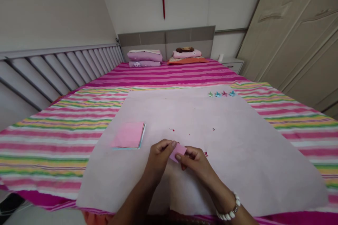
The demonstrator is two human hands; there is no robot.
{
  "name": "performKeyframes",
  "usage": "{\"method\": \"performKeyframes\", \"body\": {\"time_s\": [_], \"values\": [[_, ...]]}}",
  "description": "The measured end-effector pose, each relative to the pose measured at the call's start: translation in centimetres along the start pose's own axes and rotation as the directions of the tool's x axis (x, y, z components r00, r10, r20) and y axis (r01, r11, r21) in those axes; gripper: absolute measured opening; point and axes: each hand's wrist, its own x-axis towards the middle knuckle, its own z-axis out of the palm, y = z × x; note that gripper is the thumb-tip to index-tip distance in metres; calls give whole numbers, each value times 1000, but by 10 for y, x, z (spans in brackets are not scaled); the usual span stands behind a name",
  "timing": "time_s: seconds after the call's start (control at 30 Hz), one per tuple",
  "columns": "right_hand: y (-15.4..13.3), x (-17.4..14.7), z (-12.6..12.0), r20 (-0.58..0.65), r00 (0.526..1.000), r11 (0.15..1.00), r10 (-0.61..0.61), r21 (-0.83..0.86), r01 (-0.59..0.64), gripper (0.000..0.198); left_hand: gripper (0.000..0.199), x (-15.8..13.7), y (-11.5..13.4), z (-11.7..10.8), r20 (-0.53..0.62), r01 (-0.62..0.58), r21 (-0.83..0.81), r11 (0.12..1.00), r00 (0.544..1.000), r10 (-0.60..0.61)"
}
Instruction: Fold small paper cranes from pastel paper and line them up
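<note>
Between my two hands is a small folded piece of pink paper (177,152), held above a large pale sheet (237,175). My left hand (160,154) pinches its upper left edge, thumb on top. My right hand (194,160) grips the right side, with the thumb across the lower corner and the fingers behind. To the left of my hands lies a stack of square coloured paper (128,134), pink on top with blue and white edges below. Several small folded paper figures, among them a blue one (232,93) and a pink one (224,94), stand in a row at the sheet's far right.
Tiny red scraps (206,154) lie on the sheet near my hands. Striped bedding (52,140) surrounds the sheet. Folded purple bedding (145,57) and a pink pile (187,54) rest by the headboard (150,40). A slatted rail (66,66) runs along the left.
</note>
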Motion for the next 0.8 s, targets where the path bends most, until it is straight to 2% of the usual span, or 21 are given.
{"method": "performKeyframes", "body": {"time_s": [0.13,0.27,0.37,0.53,0.6,0.8], "values": [[-3,-3,4,66,998,999,18,-47,-15,37,25,0,-3,2,26,51,-126,991,999,-48],[-1,-4,5,69,998,996,17,-84,-11,39,27,1,-5,4,-54,14,-55,998,998,-17],[3,-4,4,74,997,998,35,-61,-30,39,28,1,-7,3,-66,27,-41,999,997,-30],[4,-4,4,41,999,998,32,-47,-30,40,31,1,-11,2,85,82,5,997,993,-82],[4,-5,4,35,999,998,18,-61,-15,40,34,0,-11,2,100,77,21,997,992,-79],[2,-7,8,54,998,998,34,-59,-31,38,27,4,-8,-2,-8,73,-21,997,997,-74]]}}
